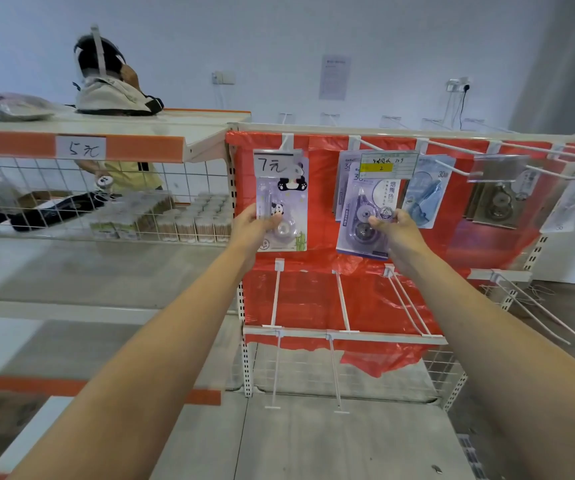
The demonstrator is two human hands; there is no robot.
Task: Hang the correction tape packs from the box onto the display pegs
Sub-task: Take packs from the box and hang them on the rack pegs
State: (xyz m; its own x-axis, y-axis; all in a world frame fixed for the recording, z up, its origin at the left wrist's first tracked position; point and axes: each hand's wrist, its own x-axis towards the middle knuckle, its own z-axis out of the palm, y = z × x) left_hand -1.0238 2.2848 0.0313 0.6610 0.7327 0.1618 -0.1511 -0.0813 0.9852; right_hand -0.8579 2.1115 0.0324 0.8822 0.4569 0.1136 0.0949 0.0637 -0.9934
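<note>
My left hand (pixel 255 226) grips the lower left edge of a purple panda correction tape pack (pixel 288 188), which hangs at the leftmost top peg (pixel 288 142) under a "7元" tag. Over at the second peg (pixel 369 144), my right hand (pixel 391 227) pinches a purple correction tape pack (pixel 365 216) below a yellow price label. More purple packs hang behind that one. A blue pack (pixel 424 195) hangs just right of it. The box is not in view.
Further right hang dark packs (pixel 497 202) and a clear pack (pixel 566 206) on long white pegs. Bare pegs (pixel 343 299) jut out from the lower rails over the red backing. Left is a wire shelf with cotton swab jars (pixel 192 220); another person stands behind it.
</note>
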